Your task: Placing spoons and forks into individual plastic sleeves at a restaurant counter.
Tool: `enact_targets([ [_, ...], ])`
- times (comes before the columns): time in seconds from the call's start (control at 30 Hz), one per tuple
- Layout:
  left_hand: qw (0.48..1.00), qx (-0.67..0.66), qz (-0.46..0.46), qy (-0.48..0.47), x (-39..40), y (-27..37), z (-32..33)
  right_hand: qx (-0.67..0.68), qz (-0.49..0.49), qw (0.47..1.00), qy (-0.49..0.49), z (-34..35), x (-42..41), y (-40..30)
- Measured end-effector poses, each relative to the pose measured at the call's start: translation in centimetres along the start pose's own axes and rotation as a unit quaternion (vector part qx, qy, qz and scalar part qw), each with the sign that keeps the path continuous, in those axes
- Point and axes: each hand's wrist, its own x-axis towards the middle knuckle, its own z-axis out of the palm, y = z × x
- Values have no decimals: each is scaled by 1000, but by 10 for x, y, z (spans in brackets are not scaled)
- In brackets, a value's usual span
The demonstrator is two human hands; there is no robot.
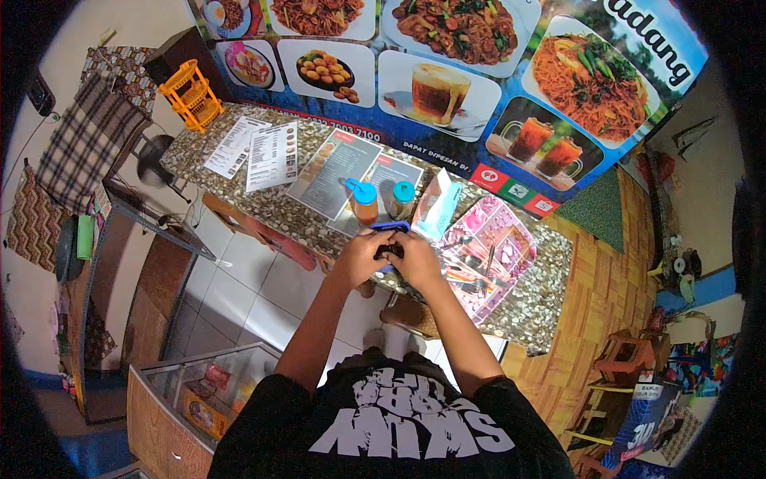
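Observation:
Close together at the front edge of a pebble-patterned counter point(550, 299), my left hand point(358, 256) and my right hand point(418, 258) grip a small dark object point(389, 249) between them. Fingers cover much of it, so its kind cannot be told. Behind and below the hands shows a blue plastic item point(392, 226), mostly hidden. Just past it stand a bottle of orange sauce point(365, 209) with a blue cap and a jar point(401, 206) with a teal lid. To the right of the jar is a tissue pack point(440, 209).
A pink patterned cutlery tray point(520, 239) holds spoons and forks at right. Menu sheets point(341, 167) lie along the counter's left half. An orange tiered rack point(192, 96) stands at the far left end. A food banner point(335, 114) rises behind. A glass display case point(173, 413) is at lower left.

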Motion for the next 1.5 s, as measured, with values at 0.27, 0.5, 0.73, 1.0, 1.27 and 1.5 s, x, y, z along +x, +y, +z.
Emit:
enact_targets([
  [0.27, 982, -157, -106, 11, 2, 0, 4, 102, -7, 994, 47, 1, -9, 11],
  [0.5, 996, 6, -32, 85, 4, 0, 14, 76, -10, 993, 88, 13, -16, 15],
  [0.73, 997, 8, -22, 74, 0, -1, 23, 74, -25, 995, 66, 10, -31, 18],
  [1.0, 980, 117, 38, 156, -40, 41, 24, 106, -23, 993, 51, -25, -108, 34],
  [1.27, 996, 14, 45, 72, -89, 81, 77, 171, 159, 970, 65, -36, -207, 112],
  [1.5, 989, -102, -108, -26, -93, 71, 153, 199, 203, 947, 150, -23, -242, 185],
])
